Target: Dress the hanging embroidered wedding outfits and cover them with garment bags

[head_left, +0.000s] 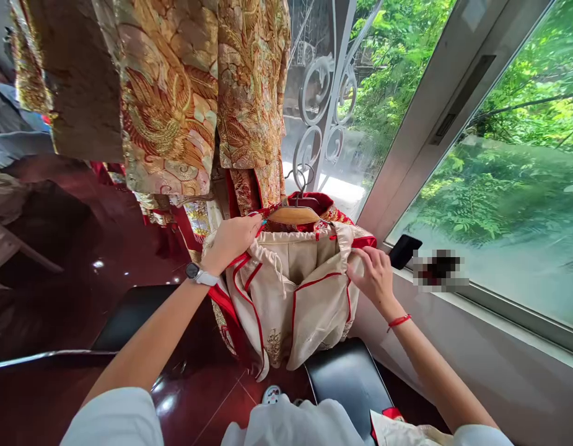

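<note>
The left hand (236, 240) is gripping one end of the gathered waistband (286, 236) of a cream garment (316, 313) with red trim, while the right hand (375, 275) is pinching the other end between thumb and fingers. The garment is hanging between and below both hands, its front drooping open in folds. A wooden hanger (293, 215) is showing just behind the waistband, and a red-and-gold garment (333, 214) is hanging directly behind that. Beyond the left hand, gold embroidered garments (170, 105) are hanging higher up. Near the right hand, a dark flat object (405, 251) is resting by the window (504, 248); a black chair (349, 384) is standing below.
</note>
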The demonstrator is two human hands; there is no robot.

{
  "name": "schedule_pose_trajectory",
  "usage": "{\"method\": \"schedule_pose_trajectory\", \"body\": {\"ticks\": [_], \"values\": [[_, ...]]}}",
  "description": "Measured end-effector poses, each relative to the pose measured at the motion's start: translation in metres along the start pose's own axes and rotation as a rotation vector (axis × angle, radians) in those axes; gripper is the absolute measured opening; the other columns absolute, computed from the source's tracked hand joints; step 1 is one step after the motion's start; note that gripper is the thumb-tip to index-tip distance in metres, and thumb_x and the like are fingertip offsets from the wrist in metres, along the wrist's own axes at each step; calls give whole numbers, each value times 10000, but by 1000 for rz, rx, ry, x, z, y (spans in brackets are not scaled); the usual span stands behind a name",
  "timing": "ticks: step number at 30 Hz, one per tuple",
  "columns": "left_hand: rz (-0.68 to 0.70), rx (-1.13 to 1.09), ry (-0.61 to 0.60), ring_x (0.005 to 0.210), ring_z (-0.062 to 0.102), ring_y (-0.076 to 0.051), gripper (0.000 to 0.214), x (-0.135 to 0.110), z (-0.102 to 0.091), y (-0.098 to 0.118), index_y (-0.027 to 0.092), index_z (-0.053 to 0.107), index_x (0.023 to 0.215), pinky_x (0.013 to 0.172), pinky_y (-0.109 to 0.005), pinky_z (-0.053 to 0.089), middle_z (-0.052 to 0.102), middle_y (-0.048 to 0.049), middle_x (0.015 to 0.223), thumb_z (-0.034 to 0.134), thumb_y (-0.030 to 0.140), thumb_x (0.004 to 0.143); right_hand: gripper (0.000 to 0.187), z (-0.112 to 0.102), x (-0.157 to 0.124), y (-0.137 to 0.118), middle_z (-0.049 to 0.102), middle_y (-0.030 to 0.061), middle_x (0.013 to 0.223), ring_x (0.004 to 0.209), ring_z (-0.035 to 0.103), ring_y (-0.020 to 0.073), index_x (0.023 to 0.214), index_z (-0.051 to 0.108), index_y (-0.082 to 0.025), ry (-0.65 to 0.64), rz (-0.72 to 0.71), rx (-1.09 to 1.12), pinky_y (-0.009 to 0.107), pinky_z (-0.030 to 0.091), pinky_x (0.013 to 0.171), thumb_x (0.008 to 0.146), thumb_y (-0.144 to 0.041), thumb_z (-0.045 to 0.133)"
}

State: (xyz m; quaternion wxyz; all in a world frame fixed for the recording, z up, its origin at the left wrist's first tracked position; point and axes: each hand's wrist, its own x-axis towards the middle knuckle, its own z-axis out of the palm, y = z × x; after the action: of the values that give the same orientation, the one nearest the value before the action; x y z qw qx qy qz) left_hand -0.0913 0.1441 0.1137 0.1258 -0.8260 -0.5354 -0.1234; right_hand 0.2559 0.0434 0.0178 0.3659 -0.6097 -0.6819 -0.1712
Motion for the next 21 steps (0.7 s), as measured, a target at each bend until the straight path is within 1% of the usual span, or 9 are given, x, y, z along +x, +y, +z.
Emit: {"method": "schedule_pose_trajectory", "body": {"ticks": [2,4,6,8,10,13,17,18,21], "values": [[-14,1,3,851,724,-319,390,0,1,1,174,650,1008,658,-333,429,752,-139,897,301,344,1047,293,6,2,-12,649,112,1013,896,600,250,1095,586,-197,-119,127,185,385,492,793,920,-417,505],[-22,1,-2,853,727,-323,382,0,2,3,172,647,1016,669,-337,443,751,-141,895,307,342,1046,311,13,9,-24,658,96,961,812,599,228,1070,549,-196,-179,249,312,330,468,695,931,-459,459],[-24,2,-11,861,728,-329,379,0,2,4,170,645,1025,680,-345,458,751,-146,902,310,346,1046,268,16,22,-34,642,75,881,743,567,212,965,527,-204,-181,331,281,299,410,637,884,-459,514],[-28,6,-17,878,729,-338,390,-1,1,7,161,641,1045,688,-356,472,748,-160,911,292,335,1048,209,12,39,-40,560,28,710,637,486,177,768,458,-222,-174,366,225,283,332,591,851,-402,525],[-25,18,-24,889,729,-341,408,-3,-1,9,148,633,1078,694,-362,483,743,-174,906,258,308,1052,277,0,59,-43,408,-20,572,557,382,144,640,329,-240,-148,349,279,280,264,558,864,-350,449],[-2,56,-51,882,734,-335,411,-7,-4,12,135,613,1116,684,-354,490,736,-176,886,229,267,1051,315,-25,86,-54,267,-46,534,531,292,122,608,241,-247,-30,271,414,280,206,537,869,-327,399],[0,78,-99,883,738,-331,401,-8,-6,18,125,590,1140,671,-346,496,731,-171,888,215,234,1048,320,-46,103,-85,206,-48,542,533,239,115,610,193,-248,143,249,402,290,178,531,846,-252,410],[-6,71,-114,889,738,-329,401,-7,-6,19,121,585,1146,676,-346,500,729,-173,893,213,234,1049,325,-48,103,-94,211,-46,534,532,237,116,605,188,-248,155,239,371,294,174,529,839,-231,413],[-33,56,-140,910,737,-328,400,-3,-3,24,113,578,1152,695,-349,511,725,-184,918,213,241,1050,352,-46,102,-114,233,-43,499,516,230,117,577,187,-246,96,188,295,300,179,520,830,-202,429]]}}
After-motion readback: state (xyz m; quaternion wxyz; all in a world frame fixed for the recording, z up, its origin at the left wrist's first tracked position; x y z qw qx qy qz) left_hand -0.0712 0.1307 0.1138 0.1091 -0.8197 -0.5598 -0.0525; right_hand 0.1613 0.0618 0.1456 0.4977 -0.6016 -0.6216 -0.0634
